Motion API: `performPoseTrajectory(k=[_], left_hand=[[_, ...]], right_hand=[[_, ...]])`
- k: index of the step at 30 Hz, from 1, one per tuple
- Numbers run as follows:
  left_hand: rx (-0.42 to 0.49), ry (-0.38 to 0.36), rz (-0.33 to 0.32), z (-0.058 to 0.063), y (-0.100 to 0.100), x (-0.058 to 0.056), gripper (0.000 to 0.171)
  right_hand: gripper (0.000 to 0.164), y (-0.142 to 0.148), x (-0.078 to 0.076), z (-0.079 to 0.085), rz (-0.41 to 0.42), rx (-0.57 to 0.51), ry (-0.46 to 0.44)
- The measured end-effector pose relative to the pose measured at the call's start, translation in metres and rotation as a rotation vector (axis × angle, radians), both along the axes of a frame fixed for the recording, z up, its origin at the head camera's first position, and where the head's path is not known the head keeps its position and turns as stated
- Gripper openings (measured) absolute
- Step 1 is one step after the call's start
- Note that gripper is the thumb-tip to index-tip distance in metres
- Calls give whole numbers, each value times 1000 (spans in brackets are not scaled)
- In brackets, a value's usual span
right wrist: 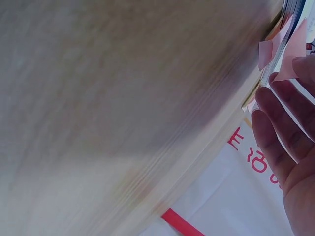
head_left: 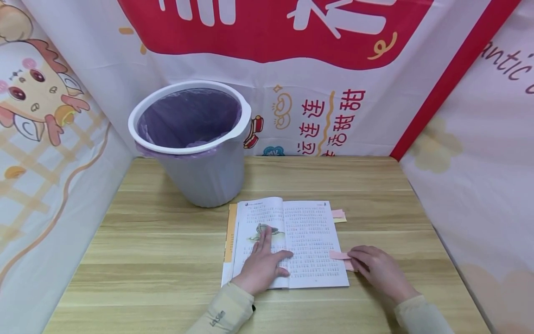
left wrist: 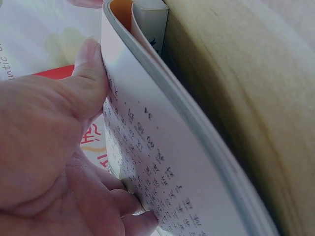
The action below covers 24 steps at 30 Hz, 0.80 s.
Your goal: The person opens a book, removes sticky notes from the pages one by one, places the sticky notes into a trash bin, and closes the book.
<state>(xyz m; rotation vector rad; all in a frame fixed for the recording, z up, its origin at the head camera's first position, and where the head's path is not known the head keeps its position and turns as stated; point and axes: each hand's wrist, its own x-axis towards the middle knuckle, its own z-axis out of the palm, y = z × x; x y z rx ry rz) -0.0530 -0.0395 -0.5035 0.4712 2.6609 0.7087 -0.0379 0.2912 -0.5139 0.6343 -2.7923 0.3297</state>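
The fingers [head_left: 364,253] of the right hand [head_left: 381,272] are together, pinching the outer end of a pink paper strip [head_left: 340,255], with the thumb beneath in the right wrist view. The left hand [head_left: 262,265] lies with its fingers spread over the middle of the book [head_left: 310,269], some on the boat picture [head_left: 264,228], others reaching across the fold. The book lies face up on the table [head_left: 167,250], at five o'clock from the bin [head_left: 208,183]; the right hand is at about four o'clock from the book's middle.

The strip overlaps the right page's edge; whether it is stuck there cannot be told. If it is, a sharp tug toward three o'clock could tear the page or snap the thin paper. A second pink tab [head_left: 351,265] juts out just beside the strip toward five o'clock, so a careless grip might catch both. Were the left hand to ease off, the pages, bowed in the left wrist view, could spring up or the book swivel. The pink tab and yellow tab [head_left: 342,220] at two o'clock seem out of harm's way.
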Motion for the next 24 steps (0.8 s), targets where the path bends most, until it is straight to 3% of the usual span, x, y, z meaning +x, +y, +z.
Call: performPoseTrajectory(k=[12, 24], left_hand=[[1, 11, -13, 5, 0, 2, 54], [11, 17, -13, 3, -1, 1, 52]], right_hand=[[27, 5, -1, 2, 50, -17, 83], [30, 8, -3, 11, 70, -89, 170]])
